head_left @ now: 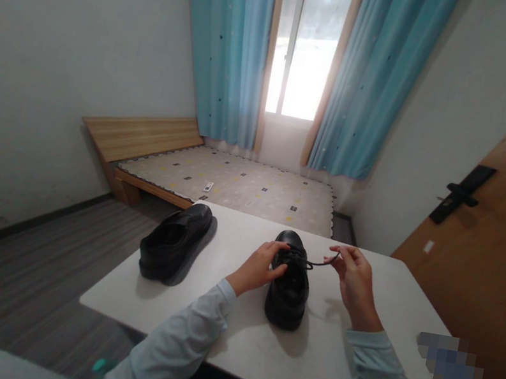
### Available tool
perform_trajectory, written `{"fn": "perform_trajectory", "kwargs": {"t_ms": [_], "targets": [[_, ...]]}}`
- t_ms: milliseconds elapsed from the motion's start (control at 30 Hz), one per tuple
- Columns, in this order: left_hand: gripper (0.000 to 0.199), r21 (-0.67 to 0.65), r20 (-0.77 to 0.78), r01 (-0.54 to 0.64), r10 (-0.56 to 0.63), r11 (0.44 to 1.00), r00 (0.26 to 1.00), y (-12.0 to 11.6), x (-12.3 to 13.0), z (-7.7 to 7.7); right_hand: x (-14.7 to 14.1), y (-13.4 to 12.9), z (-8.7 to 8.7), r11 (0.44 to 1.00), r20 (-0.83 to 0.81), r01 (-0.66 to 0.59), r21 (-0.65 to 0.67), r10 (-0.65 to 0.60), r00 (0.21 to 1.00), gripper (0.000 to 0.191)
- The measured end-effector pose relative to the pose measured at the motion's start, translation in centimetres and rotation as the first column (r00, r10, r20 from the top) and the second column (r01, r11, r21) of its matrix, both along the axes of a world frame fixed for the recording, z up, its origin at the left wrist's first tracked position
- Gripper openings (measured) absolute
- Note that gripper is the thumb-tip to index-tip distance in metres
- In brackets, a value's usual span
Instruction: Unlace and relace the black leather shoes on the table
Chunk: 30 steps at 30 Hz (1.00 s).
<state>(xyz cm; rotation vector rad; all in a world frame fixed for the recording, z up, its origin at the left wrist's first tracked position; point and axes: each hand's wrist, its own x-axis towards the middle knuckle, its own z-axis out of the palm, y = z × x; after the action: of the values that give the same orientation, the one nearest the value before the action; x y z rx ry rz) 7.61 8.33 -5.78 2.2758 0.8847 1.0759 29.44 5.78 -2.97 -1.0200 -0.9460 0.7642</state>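
Note:
A black lace-up shoe stands on the white table in front of me, its heel towards me. My left hand rests at the shoe's left side, with thumb and fingers closed over the lacing; what exactly they grip is hard to make out. Off to the right, my right hand pinches the end of a black shoelace, which is drawn out sideways from the shoe. The other black shoe sits apart at the table's left, touched by neither hand.
The white table has its left edge near the second shoe. Beyond it is a bed with a small white remote-like object on it. A wooden door with a black handle stands at the right. Blue curtains flank the window.

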Motion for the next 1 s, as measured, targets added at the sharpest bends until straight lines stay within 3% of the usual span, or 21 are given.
{"fn": "perform_trajectory", "kwargs": {"t_ms": [200, 333, 500, 600, 733, 1000], "targets": [[0.037, 0.038, -0.003, 0.007, -0.007, 0.999, 1.0, -0.3, 0.2, 0.3, -0.2, 0.4, -0.9, 0.995, 0.301, 0.011, -0.097, 0.018, 0.953, 0.03], [0.032, 0.069, 0.032, -0.027, 0.025, 0.997, 0.999, -0.5, 0.4, 0.4, -0.5, 0.6, -1.6, 0.999, 0.547, 0.014, -0.039, 0.01, 0.837, 0.03], [0.023, 0.08, 0.07, -0.02, 0.014, 0.997, 0.997, -0.6, 0.5, 0.8, -0.9, 0.2, -1.6, 0.998, 0.74, -0.052, 0.019, 0.021, 0.673, 0.022], [0.017, 0.07, 0.096, -0.02, 0.013, 0.997, 0.995, -0.6, 0.5, 0.9, -1.1, 0.0, -1.2, 0.993, 0.795, -0.097, 0.07, 0.004, 0.606, 0.018], [0.007, 0.012, 0.107, -0.047, 0.045, 0.999, 0.993, -0.6, 0.7, 0.8, -1.4, -0.1, -1.0, 0.982, 0.81, -0.139, 0.125, -0.02, 0.586, 0.015], [0.013, -0.162, 0.31, -0.14, 0.185, 0.977, 0.933, 0.2, 0.7, 0.1, -1.7, -0.4, -1.0, 0.982, 0.855, -0.13, 0.134, -0.048, 0.516, 0.013]]}}
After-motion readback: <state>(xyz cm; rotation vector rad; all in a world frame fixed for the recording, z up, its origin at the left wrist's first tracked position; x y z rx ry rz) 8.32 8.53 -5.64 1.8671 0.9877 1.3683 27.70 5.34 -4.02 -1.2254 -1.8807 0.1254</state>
